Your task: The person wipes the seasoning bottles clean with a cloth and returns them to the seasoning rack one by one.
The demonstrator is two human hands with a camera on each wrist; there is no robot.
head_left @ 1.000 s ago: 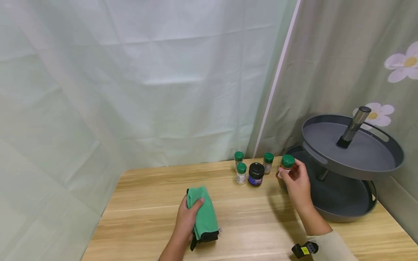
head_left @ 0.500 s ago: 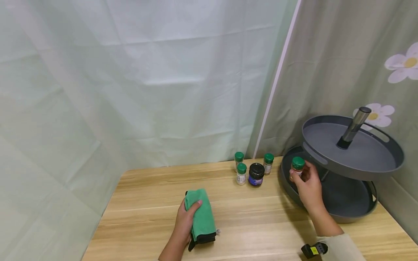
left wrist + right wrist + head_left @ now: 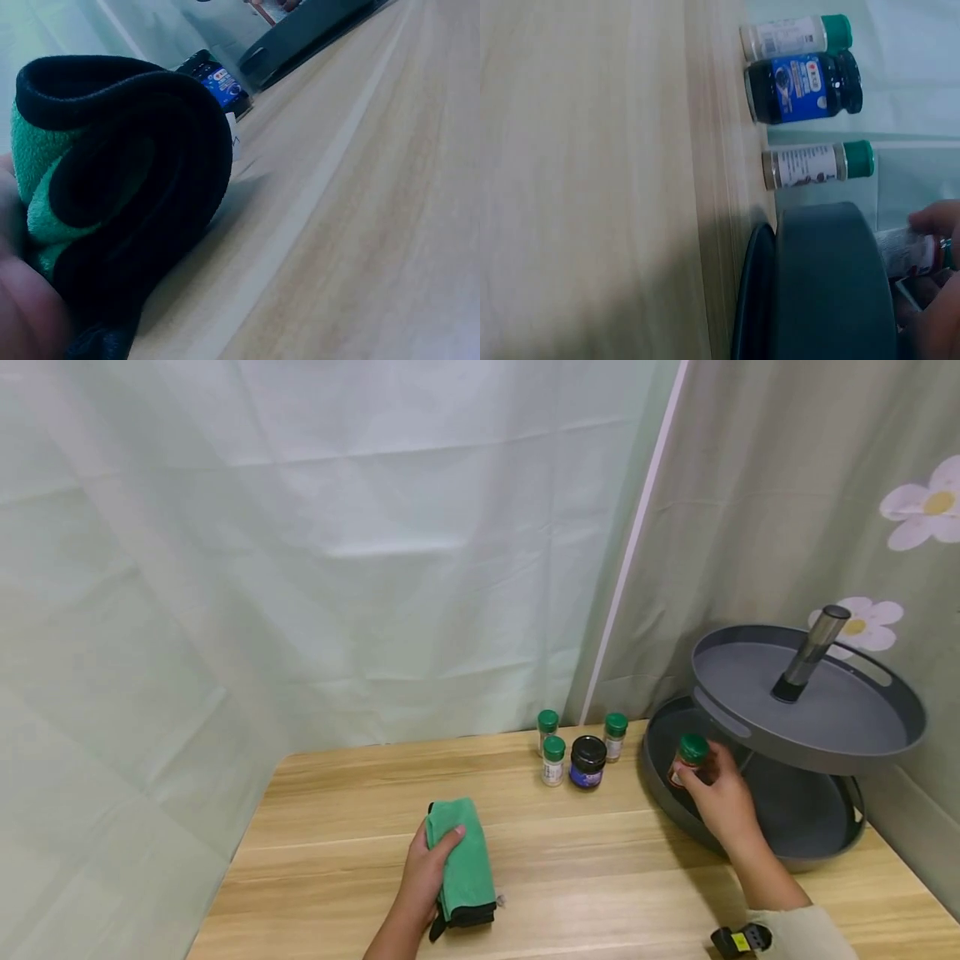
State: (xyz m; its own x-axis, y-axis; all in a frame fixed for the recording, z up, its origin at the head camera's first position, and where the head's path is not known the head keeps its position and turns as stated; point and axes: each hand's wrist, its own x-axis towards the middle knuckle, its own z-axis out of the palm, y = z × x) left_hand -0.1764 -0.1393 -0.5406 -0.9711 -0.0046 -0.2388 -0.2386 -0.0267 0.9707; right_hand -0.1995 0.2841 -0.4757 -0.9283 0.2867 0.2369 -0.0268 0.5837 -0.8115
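My left hand (image 3: pixel 423 872) grips a folded green cloth (image 3: pixel 467 860) with black edging, thumb on top. Seen from the left wrist, the cloth's rolled black-edged end (image 3: pixel 150 165) is just above the wood. My right hand (image 3: pixel 723 797) holds a green-capped spice jar (image 3: pixel 692 750) with reddish contents over the lower tray (image 3: pixel 795 814) of a grey two-tier stand, at its left side. In the right wrist view the tray wall (image 3: pixel 829 285) stands in front of this spice jar (image 3: pixel 904 251); whether its base touches the tray floor I cannot tell.
Left of the stand, a black-lidded jar with a blue label (image 3: pixel 587 762) stands among green-capped jars (image 3: pixel 553 762) at the table's back edge. The upper tray (image 3: pixel 847 718), with its metal post (image 3: pixel 813 652), overhangs the lower one. Curtains hang behind.
My right hand has carried the spice jar rightward from beside the tray's rim to over the lower tray, then slightly down. The left hand still holds the cloth, with little movement.
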